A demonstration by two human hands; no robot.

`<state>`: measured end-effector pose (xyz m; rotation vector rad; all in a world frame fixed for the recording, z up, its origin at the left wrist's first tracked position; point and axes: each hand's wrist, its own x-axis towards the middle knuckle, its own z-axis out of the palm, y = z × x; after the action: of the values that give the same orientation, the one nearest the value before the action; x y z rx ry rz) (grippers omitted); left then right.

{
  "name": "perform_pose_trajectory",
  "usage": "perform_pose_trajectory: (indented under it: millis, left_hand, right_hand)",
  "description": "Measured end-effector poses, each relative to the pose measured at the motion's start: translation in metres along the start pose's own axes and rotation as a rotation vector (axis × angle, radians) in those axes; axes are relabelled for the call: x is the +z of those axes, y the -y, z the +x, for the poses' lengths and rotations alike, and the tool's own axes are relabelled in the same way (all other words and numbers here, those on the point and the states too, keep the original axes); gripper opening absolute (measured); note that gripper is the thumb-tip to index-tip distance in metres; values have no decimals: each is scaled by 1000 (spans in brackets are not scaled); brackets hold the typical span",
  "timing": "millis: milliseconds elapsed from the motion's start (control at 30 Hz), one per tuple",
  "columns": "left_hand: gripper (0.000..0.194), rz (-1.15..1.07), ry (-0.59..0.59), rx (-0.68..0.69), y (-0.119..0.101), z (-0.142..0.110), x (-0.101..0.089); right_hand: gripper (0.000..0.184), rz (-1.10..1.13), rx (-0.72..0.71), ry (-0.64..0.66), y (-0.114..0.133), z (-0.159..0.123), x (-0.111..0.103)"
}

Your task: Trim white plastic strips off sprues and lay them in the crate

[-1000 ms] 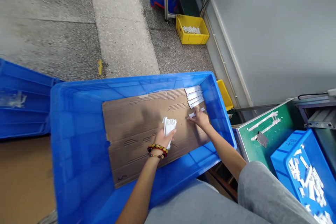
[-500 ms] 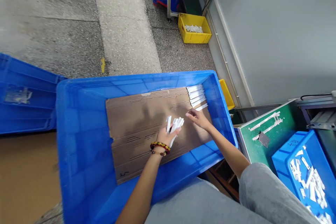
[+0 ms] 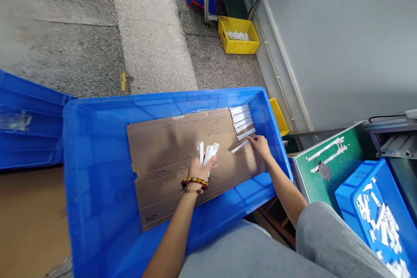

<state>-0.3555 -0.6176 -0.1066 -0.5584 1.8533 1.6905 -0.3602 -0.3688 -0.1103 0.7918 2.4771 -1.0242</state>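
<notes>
A big blue crate [image 3: 97,147] rests in front of me, lined with a brown cardboard sheet [image 3: 163,152]. My left hand [image 3: 197,167], with a beaded bracelet on its wrist, is closed around a bundle of white plastic strips [image 3: 206,153] held over the cardboard. My right hand [image 3: 259,143] pinches one white strip [image 3: 240,146] down on the cardboard. That strip lies just below a row of several white strips [image 3: 241,118] laid side by side in the far right corner.
Another blue crate [image 3: 26,126] stands at the left. To the right are a green board [image 3: 329,160] with white parts and a blue bin [image 3: 374,213] full of white pieces. A yellow bin [image 3: 238,34] sits on the floor by the wall.
The previous strip now lies in the row. My right hand went to the bundle, drew out another strip and brought it down below the row. My left hand stayed with the bundle.
</notes>
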Motion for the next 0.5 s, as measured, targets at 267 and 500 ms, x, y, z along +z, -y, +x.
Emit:
perform_pose_trajectory:
  millis: [267, 500]
  left_hand:
    - [22, 63, 15, 0, 1, -3, 5]
    - [26, 100, 3, 13, 2, -2, 3]
  right_hand:
    - [43, -423, 45, -197, 7, -5, 0]
    - [51, -726, -172, 85, 15, -18, 55]
